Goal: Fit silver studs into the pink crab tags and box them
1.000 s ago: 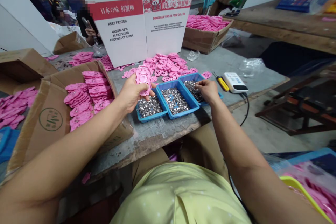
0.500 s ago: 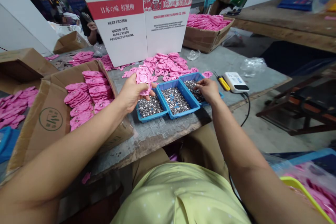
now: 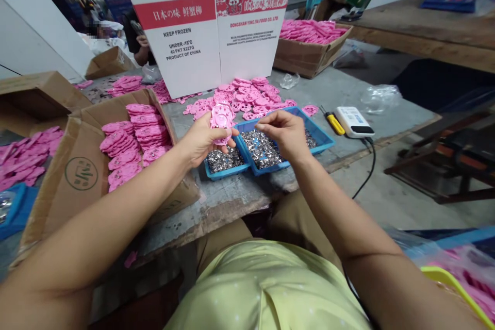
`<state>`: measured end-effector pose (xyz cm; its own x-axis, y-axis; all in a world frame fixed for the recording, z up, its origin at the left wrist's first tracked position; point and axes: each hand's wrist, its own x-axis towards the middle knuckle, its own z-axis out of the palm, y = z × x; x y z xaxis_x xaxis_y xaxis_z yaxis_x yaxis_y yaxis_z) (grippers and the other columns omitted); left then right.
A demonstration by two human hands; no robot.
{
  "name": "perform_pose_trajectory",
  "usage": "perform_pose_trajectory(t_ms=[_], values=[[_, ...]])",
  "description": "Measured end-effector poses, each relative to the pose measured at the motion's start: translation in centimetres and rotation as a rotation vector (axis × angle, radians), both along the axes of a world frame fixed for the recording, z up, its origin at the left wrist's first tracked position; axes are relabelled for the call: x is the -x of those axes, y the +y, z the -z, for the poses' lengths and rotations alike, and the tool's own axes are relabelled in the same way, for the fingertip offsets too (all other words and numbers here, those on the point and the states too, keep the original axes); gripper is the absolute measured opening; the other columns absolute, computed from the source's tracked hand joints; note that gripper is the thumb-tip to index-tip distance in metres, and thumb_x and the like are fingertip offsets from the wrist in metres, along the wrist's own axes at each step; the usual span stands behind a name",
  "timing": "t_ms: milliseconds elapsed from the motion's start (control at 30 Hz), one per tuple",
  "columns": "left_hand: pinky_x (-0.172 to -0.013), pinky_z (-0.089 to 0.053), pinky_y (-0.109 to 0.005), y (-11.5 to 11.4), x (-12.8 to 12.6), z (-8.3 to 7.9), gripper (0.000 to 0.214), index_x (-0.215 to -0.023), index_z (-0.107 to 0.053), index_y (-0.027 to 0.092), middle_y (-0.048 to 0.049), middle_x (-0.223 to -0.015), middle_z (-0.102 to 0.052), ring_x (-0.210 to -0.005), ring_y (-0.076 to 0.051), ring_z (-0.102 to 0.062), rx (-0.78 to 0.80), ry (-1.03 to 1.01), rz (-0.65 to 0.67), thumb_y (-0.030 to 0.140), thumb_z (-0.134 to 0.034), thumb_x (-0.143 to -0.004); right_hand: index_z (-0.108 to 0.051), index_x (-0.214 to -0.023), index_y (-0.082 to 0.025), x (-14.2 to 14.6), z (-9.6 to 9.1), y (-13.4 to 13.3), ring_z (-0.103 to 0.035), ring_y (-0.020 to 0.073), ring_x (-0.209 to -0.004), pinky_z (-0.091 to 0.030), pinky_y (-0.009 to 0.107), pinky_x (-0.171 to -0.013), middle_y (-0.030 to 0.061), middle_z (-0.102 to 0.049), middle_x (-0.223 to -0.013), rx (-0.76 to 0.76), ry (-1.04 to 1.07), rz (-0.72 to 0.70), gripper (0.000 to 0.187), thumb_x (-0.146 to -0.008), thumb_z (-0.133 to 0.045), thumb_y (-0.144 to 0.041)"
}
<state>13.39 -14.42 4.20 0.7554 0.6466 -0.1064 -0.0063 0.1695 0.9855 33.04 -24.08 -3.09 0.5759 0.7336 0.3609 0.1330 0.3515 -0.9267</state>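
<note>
My left hand grips a pink plastic piece with a scalloped outline, thumb on its lower part, above the left blue tray. To its right my right hand hovers over the middle blue tray, thumb and fingertips pinched together; whatever is between them is too small to make out. Small shiny metal parts fill the trays. The right blue tray is partly hidden behind my right hand. Loose pink pieces lie in a heap just behind the trays.
On the left, a cardboard box holds stacked pink pieces. A tall white carton stands behind the heap. At right lie a yellow-handled tool and a white device with a black cable. Another person's hand shows behind the carton.
My right hand has moved left from the right tray to above the middle tray, towards the pink piece. My left hand still holds that piece. The view has shifted slightly.
</note>
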Motion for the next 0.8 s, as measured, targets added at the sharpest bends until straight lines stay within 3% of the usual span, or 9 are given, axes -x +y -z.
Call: perform_pose_trajectory(t_ms=[167,300,500,667,800], values=[[-0.044,-0.051,-0.025,0.3,0.1,0.3,0.041,-0.098,-0.056,0.015,-0.0064,-0.082,-0.07,-0.058,-0.018,-0.07,0.017,-0.037,0.023,0.011,-0.083,-0.067,-0.069,-0.07,-0.025,4.1,-1.8,1.5,-0.065,0.0176,-0.079,-0.056,0.039,-0.078,0.0006,-0.071,-0.08,-0.1,-0.06,-0.223,0.025,-0.071,-0.09,-0.037],[-0.042,-0.048,-0.023,0.4,0.1,0.3,0.041,-0.099,-0.057,0.015,-0.0053,-0.08,-0.07,-0.056,-0.016,-0.069,0.008,-0.065,0.013,0.011,-0.083,-0.067,-0.071,-0.068,-0.026,4.3,-1.5,2.5,-0.064,0.0189,-0.087,-0.053,0.04,-0.082,0.0006,-0.069,-0.083,-0.192,-0.191,-0.182,0.019,-0.074,-0.088,-0.027],[-0.04,-0.046,-0.022,0.3,0.0,0.2,0.043,-0.098,-0.056,0.015,-0.0049,-0.081,-0.069,-0.054,-0.015,-0.067,0.001,-0.061,-0.016,0.007,-0.081,-0.065,-0.072,-0.069,-0.027,4.2,-1.1,2.5,-0.061,0.0181,-0.087,-0.051,0.038,-0.079,-0.0002,-0.068,-0.087,-0.183,-0.255,-0.141,0.017,-0.075,-0.085,-0.017],[-0.041,-0.045,-0.021,0.1,0.0,0.0,0.04,-0.097,-0.056,0.015,-0.0045,-0.079,-0.069,-0.057,-0.015,-0.068,0.026,-0.033,-0.008,0.005,-0.078,-0.066,-0.072,-0.069,-0.027,4.1,-1.1,2.4,-0.058,0.0176,-0.083,-0.048,0.037,-0.074,0.0,-0.068,-0.088,-0.156,-0.262,-0.13,0.016,-0.076,-0.086,-0.021],[-0.038,-0.041,-0.02,-0.2,0.0,-0.3,0.043,-0.097,-0.054,0.016,-0.003,-0.076,-0.068,-0.054,-0.015,-0.066,-0.009,-0.017,-0.061,0.002,-0.076,-0.063,-0.072,-0.067,-0.026,4.4,-1.5,2.2,-0.06,0.0189,-0.086,-0.049,0.039,-0.079,0.0008,-0.067,-0.086,-0.155,-0.22,-0.158,0.022,-0.074,-0.091,-0.036]])
